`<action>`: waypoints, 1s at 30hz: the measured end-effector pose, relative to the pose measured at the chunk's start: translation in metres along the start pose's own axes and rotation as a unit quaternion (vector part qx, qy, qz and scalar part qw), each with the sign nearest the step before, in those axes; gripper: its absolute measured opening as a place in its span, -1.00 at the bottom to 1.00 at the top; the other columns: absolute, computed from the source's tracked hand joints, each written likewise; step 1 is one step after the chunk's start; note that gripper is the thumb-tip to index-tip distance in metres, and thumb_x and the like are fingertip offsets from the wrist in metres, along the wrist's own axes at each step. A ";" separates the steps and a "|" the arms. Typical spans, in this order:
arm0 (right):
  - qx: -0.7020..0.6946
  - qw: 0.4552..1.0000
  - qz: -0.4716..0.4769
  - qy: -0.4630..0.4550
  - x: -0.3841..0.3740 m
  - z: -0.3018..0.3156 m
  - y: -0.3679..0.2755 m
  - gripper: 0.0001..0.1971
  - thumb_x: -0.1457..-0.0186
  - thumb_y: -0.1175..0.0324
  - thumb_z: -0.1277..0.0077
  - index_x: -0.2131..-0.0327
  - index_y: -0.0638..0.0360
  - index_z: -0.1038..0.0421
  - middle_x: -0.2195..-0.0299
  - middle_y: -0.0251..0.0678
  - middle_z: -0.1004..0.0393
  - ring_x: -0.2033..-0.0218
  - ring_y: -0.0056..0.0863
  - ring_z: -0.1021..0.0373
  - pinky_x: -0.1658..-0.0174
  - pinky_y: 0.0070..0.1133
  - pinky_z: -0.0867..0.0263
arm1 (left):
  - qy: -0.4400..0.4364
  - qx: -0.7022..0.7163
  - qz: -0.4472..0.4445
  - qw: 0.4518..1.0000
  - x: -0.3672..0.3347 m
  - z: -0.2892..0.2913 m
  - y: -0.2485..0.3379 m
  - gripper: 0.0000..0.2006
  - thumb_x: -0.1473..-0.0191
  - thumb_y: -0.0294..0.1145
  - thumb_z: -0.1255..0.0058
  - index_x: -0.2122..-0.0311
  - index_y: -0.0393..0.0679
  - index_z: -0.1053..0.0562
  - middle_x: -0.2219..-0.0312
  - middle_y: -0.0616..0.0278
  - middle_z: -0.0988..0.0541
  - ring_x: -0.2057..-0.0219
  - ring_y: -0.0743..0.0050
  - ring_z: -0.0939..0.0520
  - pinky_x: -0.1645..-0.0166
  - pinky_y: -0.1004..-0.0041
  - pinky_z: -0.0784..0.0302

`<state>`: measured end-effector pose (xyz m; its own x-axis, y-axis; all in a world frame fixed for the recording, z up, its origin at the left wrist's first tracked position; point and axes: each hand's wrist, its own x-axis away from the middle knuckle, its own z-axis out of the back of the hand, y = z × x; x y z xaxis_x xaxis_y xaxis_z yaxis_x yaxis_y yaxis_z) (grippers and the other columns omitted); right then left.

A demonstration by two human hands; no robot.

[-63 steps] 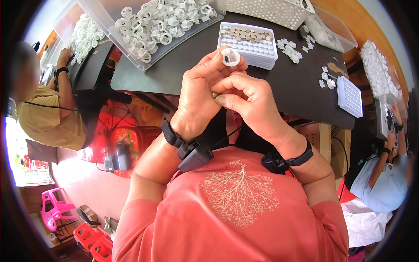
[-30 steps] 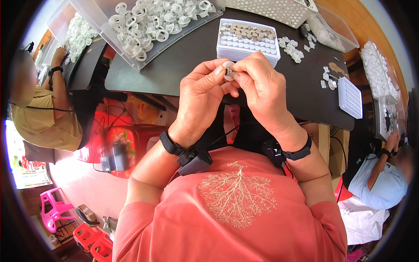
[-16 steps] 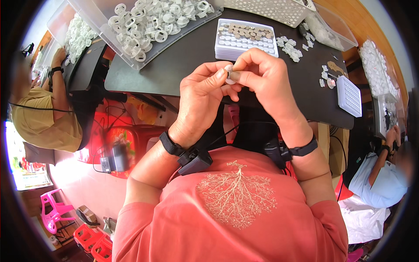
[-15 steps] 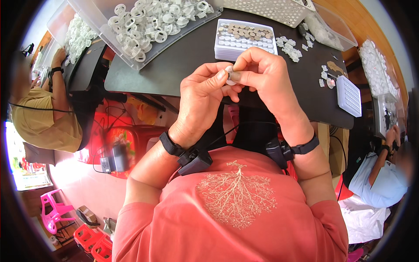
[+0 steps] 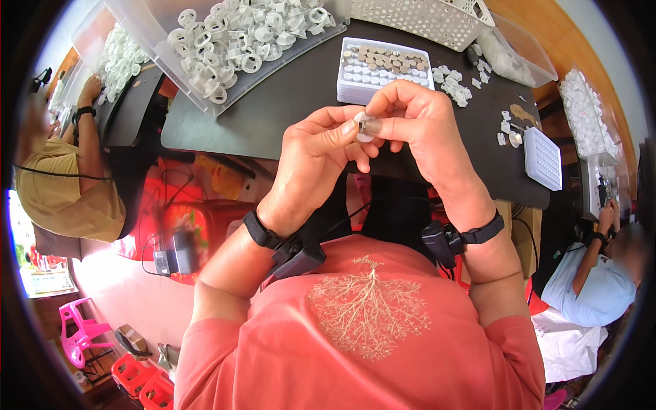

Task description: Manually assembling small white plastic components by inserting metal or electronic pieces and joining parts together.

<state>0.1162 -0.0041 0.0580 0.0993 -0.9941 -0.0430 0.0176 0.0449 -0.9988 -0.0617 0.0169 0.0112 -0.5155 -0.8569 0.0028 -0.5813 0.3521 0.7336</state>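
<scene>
A person in a coral shirt (image 5: 365, 321) with a pale tree print sits at a dark table (image 5: 246, 126), seen from above. Over its near edge, the left hand (image 5: 311, 147) pinches a small white round plastic piece (image 5: 365, 139) between thumb and fingers. The right hand (image 5: 430, 130) pinches the piece's other side with thumb and forefinger; whether those fingertips also hide a smaller part cannot be told.

Beyond the hands stands a stack of white trays (image 5: 351, 94), with round metal discs (image 5: 393, 60) scattered over the top one. To its left, a large clear bin (image 5: 164, 51) is heaped with whitish plastic pieces (image 5: 249, 34). Behind the stack is a white perforated basket (image 5: 413, 24); loose white pieces (image 5: 454, 85) lie to the right. Near the table's right end rests another white tray (image 5: 543, 160).

At the far left, a co-worker in a tan shirt (image 5: 68, 195) sits at another dark table (image 5: 130, 109); at the far right is one in light blue (image 5: 591, 283). On the left, a flowered red seat (image 5: 212, 222) stands on a pinkish floor (image 5: 154, 307), with a pink stool (image 5: 82, 331) and red stools (image 5: 133, 372) lower down.
</scene>
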 end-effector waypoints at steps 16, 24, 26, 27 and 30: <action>0.467 0.824 0.321 0.019 -0.074 -0.002 -0.030 -0.88 0.05 0.47 -0.05 0.38 0.20 -0.52 0.49 -0.18 -0.54 0.51 -0.27 -0.46 0.37 -0.44 -0.36 | 0.034 -0.006 -0.022 0.999 -0.003 0.004 0.006 -0.70 -0.28 -0.36 0.03 0.02 -0.40 -0.39 0.26 -0.04 -0.57 0.32 0.26 -0.62 0.29 0.39 -0.52; 0.337 0.922 0.186 0.030 -0.059 -0.002 -0.032 -0.91 0.01 0.51 -0.05 0.39 0.25 -0.52 0.50 -0.19 -0.56 0.48 -0.36 -0.51 0.36 -0.49 -0.36 | 0.013 0.044 -0.007 0.999 -0.001 0.011 0.007 -0.70 -0.28 -0.35 0.03 0.02 -0.38 -0.39 0.26 -0.04 -0.57 0.31 0.23 -0.61 0.29 0.39 -0.50; 0.323 0.925 0.191 0.050 -0.055 0.008 -0.034 -0.94 0.01 0.53 -0.06 0.41 0.25 -0.51 0.50 -0.19 -0.56 0.47 -0.43 -0.52 0.37 -0.53 -0.37 | 0.014 0.048 -0.023 0.998 0.002 0.013 0.008 -0.70 -0.28 -0.36 0.04 0.01 -0.38 -0.39 0.26 -0.04 -0.57 0.31 0.22 -0.61 0.27 0.39 -0.50; 0.355 0.905 0.216 0.093 -0.056 0.016 -0.030 -0.94 0.01 0.52 -0.06 0.41 0.24 -0.51 0.51 -0.21 -0.56 0.48 -0.42 -0.52 0.37 -0.53 -0.37 | 0.013 0.051 -0.037 0.998 0.003 0.013 0.009 -0.70 -0.28 -0.36 0.04 0.01 -0.38 -0.39 0.26 -0.04 -0.57 0.30 0.21 -0.61 0.26 0.38 -0.50; 0.418 0.862 0.250 0.143 -0.069 0.033 -0.027 -0.95 0.02 0.50 -0.07 0.42 0.20 -0.51 0.49 -0.26 -0.55 0.46 -0.34 -0.50 0.36 -0.47 -0.37 | 0.068 -0.014 -0.108 0.992 -0.004 0.011 0.023 -0.71 -0.29 -0.38 0.05 0.01 -0.38 -0.39 0.25 -0.02 -0.57 0.27 0.23 -0.61 0.21 0.39 -0.51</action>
<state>0.1423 0.0665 0.0886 0.0555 -0.8086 -0.5858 0.7665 0.4105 -0.4939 -0.0798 0.0325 0.0205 -0.2904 -0.9545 -0.0674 -0.6504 0.1453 0.7456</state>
